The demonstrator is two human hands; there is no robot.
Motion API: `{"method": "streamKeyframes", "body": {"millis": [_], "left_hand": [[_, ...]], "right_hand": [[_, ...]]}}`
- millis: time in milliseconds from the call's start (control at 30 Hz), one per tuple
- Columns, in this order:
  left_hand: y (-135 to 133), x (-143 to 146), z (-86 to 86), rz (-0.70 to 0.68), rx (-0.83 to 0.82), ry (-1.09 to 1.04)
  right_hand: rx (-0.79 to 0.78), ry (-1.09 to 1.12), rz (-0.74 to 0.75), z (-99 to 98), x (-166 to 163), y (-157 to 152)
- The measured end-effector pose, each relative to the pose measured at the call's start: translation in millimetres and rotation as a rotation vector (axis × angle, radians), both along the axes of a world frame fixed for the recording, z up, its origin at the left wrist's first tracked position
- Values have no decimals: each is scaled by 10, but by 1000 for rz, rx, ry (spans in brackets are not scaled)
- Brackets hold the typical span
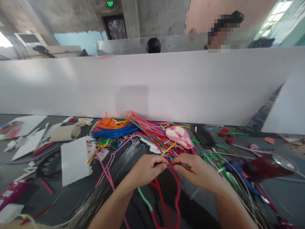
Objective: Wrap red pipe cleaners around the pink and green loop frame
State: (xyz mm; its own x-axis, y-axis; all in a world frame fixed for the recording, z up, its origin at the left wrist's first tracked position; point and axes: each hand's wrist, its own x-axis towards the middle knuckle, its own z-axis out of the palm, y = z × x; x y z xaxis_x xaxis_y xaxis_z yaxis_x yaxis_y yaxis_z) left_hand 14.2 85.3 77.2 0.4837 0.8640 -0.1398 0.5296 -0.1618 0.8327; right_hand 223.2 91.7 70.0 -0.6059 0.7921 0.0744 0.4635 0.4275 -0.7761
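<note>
My left hand (pixel 148 171) is closed in a pinch on a red fuzzy pipe cleaner (pixel 178 198) at the near middle of the table. Close beside it, my right hand (pixel 196 171) pinches the same red strand, thumb and forefinger together. The exact spot between the fingertips is partly hidden. Below the hands the strand hangs in a loop, and a light green pipe cleaner (pixel 145 198) joins its left side. Just beyond the fingers lie a heap of pink and red pipe cleaners (pixel 150 130) and a pink patterned oval piece (pixel 179 136).
A blue pipe-cleaner bundle (pixel 116 132) lies behind my left hand, near thin metal wires (pixel 105 187). White card (pixel 74 160) and a cardboard tube (pixel 65 133) are at left. A dark phone (pixel 203 136), blue-handled tool (pixel 240 176) and red can (pixel 262 167) are at right. A white partition (pixel 166 86) stands behind.
</note>
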Motion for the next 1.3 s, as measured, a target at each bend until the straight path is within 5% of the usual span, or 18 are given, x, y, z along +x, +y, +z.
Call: {"method": "streamKeyframes", "body": {"millis": [467,767,1000,1300], "left_hand": [[34,-8,-6,-66,95,111],[25,8,-79,-86,196,177],[23,13,-60,-82,114,107],[30,-102,9,-66,-58,-22]], "right_hand": [[26,-91,-3,25,-28,-68],[188,-311,-31,-1,-202,-270],[329,-435,-82,5,-308,-305],[363,-249,-81,-5,-198,-199]]}}
